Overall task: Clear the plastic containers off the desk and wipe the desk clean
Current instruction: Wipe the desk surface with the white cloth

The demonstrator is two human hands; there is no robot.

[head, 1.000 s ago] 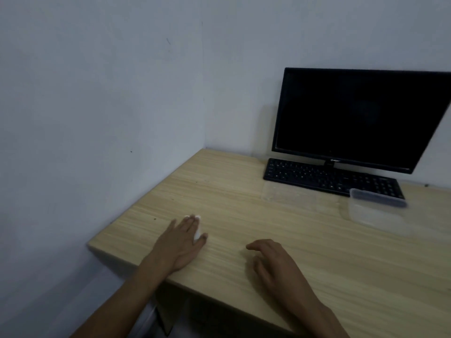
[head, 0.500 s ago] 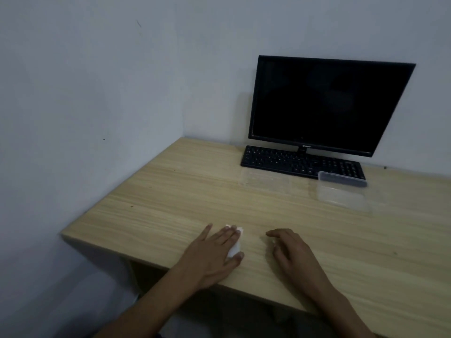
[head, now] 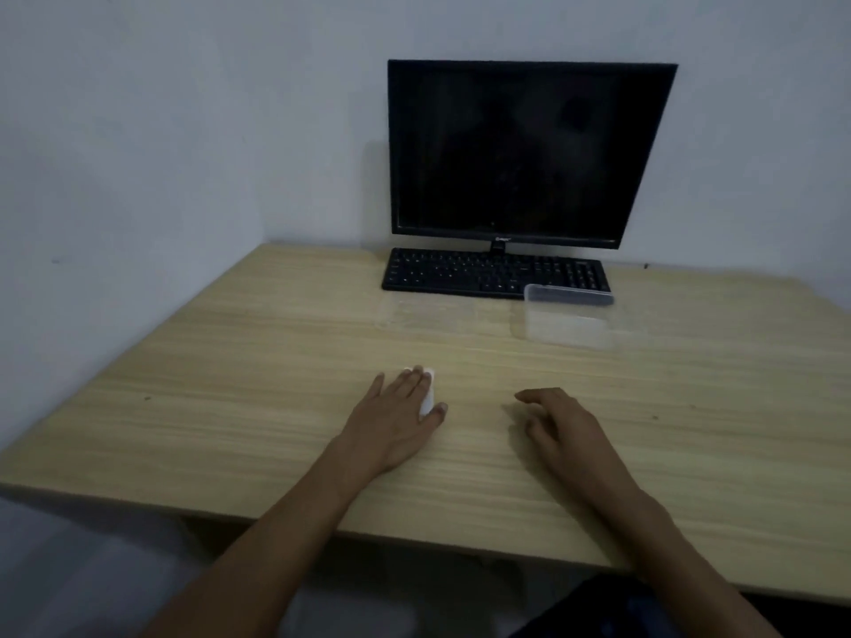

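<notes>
A person's left hand (head: 396,414) presses a white wipe (head: 428,398) flat on the desk (head: 230,384); the right hand (head: 559,419) rests loosely curled, holding nothing. Two clear containers (head: 568,317) sit by the keyboard (head: 483,271), so clearing looks undone.

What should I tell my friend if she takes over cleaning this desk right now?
Left hand lies flat, fingers pressing a white wipe on the desk.
Right hand rests loosely curled on the desk, holding nothing.
A clear container and a flat clear lid sit in front of the keyboard.
Done: nothing is cleared.
Left: take both plastic pieces away, then wipe the whole desk.
</notes>
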